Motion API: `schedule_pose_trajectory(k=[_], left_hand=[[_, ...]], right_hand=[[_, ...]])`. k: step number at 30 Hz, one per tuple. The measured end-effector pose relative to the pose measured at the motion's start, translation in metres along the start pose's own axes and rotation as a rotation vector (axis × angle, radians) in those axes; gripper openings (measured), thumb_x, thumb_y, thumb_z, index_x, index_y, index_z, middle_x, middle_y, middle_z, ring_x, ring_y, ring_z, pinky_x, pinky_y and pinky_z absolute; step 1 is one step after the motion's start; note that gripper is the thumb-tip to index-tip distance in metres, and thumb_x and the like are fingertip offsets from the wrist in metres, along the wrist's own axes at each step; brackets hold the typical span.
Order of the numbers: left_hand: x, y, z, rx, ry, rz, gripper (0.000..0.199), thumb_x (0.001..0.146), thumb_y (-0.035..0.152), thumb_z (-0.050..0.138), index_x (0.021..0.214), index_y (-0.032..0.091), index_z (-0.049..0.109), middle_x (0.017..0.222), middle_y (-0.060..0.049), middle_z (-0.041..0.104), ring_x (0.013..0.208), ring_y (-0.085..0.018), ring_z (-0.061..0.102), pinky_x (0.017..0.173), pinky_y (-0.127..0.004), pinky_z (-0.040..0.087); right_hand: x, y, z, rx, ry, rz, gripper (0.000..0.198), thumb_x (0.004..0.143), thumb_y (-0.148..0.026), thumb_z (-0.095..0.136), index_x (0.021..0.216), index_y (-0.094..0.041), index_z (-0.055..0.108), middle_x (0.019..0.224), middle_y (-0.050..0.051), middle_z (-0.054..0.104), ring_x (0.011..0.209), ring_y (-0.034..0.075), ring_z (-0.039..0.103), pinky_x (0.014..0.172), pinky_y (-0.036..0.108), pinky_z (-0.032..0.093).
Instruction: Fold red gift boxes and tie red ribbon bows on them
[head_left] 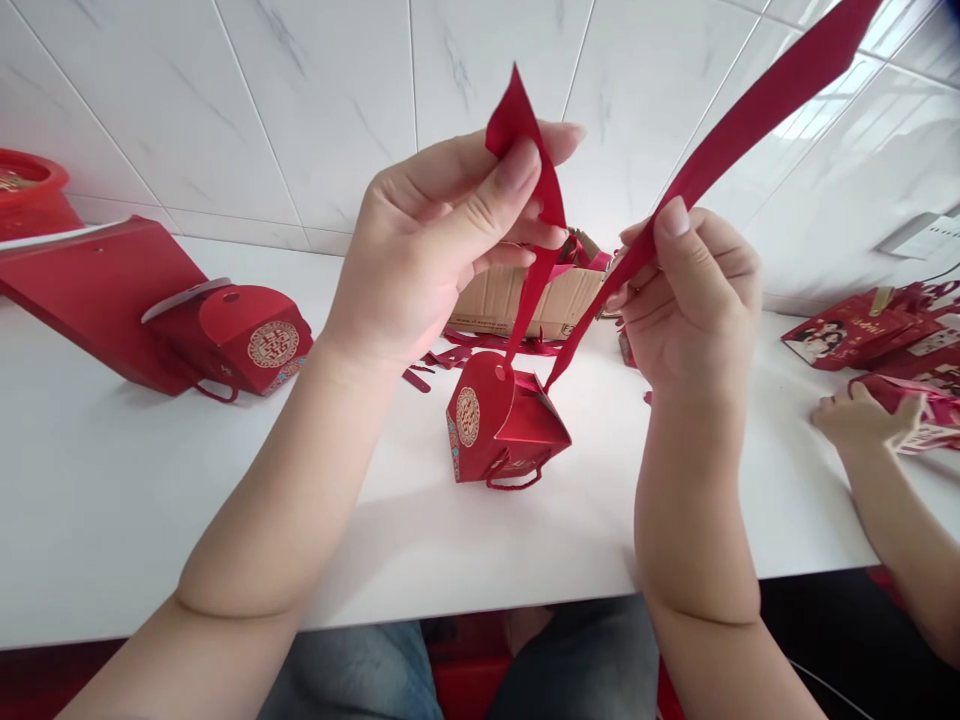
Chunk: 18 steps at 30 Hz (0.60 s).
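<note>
A small red gift box (517, 425) with a gold round emblem and a red cord handle stands on the white table. A red ribbon (757, 105) comes up from its top in two lengths. Above the box, my left hand (457, 215) pinches one length near its pointed end between thumb and fingers. My right hand (690, 285) grips the other length between thumb and fingers, and its free end stretches to the upper right. Neither hand touches the box.
Behind the box stands a cardboard carton (487, 300) with ribbons in and before it. At left are another red gift box (259, 340), a large red bag (105, 290) and a red basin (34, 200). At right, another person's hand (862, 415) touches red packages (885, 330).
</note>
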<state>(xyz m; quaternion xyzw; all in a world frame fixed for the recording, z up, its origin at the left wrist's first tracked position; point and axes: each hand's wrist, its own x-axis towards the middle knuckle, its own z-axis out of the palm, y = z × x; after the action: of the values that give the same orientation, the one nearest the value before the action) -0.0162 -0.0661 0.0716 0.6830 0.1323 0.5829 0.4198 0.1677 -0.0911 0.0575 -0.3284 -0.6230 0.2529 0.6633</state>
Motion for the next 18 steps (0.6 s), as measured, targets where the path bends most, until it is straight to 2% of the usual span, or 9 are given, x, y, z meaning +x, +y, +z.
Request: schedule_pose_trajectory(k=[2,4,7,10,14,18], left_hand=[[0.0,-0.001,0.0,0.091,0.044,-0.014,0.02,0.092,0.031,0.056,0.099,0.035,0.074,0.091,0.007,0.064,0.091,-0.018,0.072,0.078,-0.033,0.057],[0.001,-0.003,-0.001,0.092,0.064,0.016,0.019,0.091,0.034,0.058,0.1,0.033,0.075,0.097,0.005,0.064,0.09,-0.019,0.072,0.077,-0.034,0.057],[0.003,-0.006,-0.004,-0.073,0.009,0.111,0.016,0.09,0.032,0.061,0.095,0.029,0.076,0.096,0.004,0.068,0.075,-0.011,0.069,0.072,-0.027,0.058],[0.005,-0.006,-0.006,-0.158,-0.017,0.147,0.017,0.091,0.026,0.06,0.092,0.027,0.077,0.096,0.005,0.069,0.074,-0.009,0.068,0.064,-0.02,0.055],[0.008,-0.015,-0.005,-0.062,0.03,0.137,0.014,0.089,0.026,0.063,0.092,0.026,0.076,0.093,0.003,0.071,0.071,-0.011,0.069,0.06,-0.023,0.053],[0.013,-0.033,-0.002,0.123,0.094,0.085,0.011,0.081,0.03,0.072,0.088,0.022,0.076,0.082,-0.002,0.073,0.075,-0.017,0.065,0.069,-0.033,0.054]], right_hand=[[0.0,0.001,-0.001,0.012,-0.001,0.004,0.028,0.087,-0.042,0.061,0.066,-0.024,0.054,0.072,0.001,0.056,0.054,0.012,0.05,0.052,0.031,0.046],[0.001,0.003,-0.001,0.012,0.016,0.01,0.029,0.085,-0.044,0.064,0.065,-0.025,0.055,0.073,0.001,0.059,0.054,0.013,0.05,0.051,0.031,0.045],[0.004,0.006,-0.002,0.063,0.065,-0.03,0.029,0.084,-0.044,0.066,0.064,-0.024,0.058,0.074,0.0,0.061,0.052,0.011,0.051,0.048,0.029,0.043],[0.006,0.008,-0.003,0.145,0.11,-0.078,0.026,0.086,-0.038,0.065,0.065,-0.023,0.062,0.074,-0.001,0.06,0.051,0.008,0.05,0.048,0.026,0.043],[0.008,0.011,-0.001,0.185,0.102,-0.061,0.026,0.086,-0.034,0.066,0.064,-0.022,0.064,0.072,-0.001,0.06,0.053,0.007,0.051,0.049,0.023,0.045],[0.01,0.023,0.001,0.138,0.07,0.004,0.021,0.085,-0.037,0.067,0.068,-0.024,0.066,0.075,-0.001,0.062,0.07,0.011,0.061,0.062,0.025,0.053]])
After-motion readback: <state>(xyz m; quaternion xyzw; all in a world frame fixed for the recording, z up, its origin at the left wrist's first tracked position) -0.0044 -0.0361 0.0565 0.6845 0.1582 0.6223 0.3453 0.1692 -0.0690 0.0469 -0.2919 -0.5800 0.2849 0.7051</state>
